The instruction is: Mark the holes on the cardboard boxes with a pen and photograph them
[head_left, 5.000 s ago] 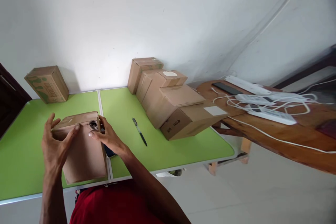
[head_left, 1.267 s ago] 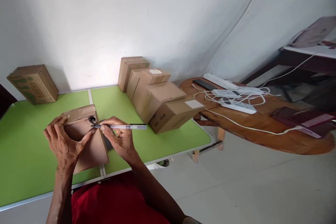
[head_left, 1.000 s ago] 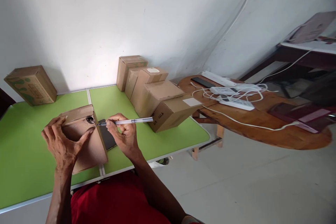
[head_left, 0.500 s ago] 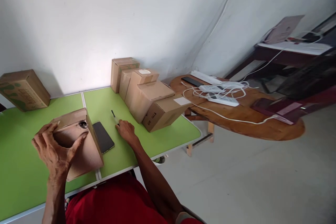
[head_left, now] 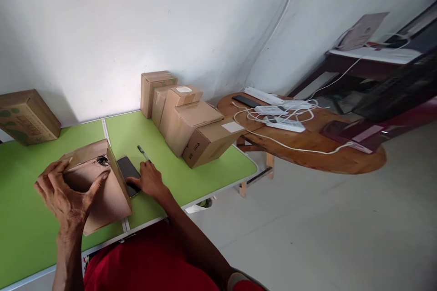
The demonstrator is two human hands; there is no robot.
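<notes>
My left hand (head_left: 70, 191) grips a brown cardboard box (head_left: 109, 204), with the fingers over its far left edge and the thumb on its upper face. Near the thumb is a ragged, dark hole (head_left: 103, 160) in the box. Just right of the box, a dark smartphone (head_left: 127, 167) lies on the green table. My right hand (head_left: 153, 181) is over the phone's right edge, thumb stretched out across it and apart from the fingers. A slim pen (head_left: 144, 153) lies just beyond these fingers; its near end is hidden by them.
Several cardboard boxes (head_left: 201, 116) stand grouped at the right of the green table (head_left: 218, 177). Another box (head_left: 32, 116) sits at the back left by the wall. A wooden table (head_left: 327, 159) to the right bears white power strips (head_left: 285, 123) with tangled cables.
My right hand has moved left from the pen, and its thumb now stretches over the phone. My left hand keeps its grip on the box. The view has shifted slightly.
</notes>
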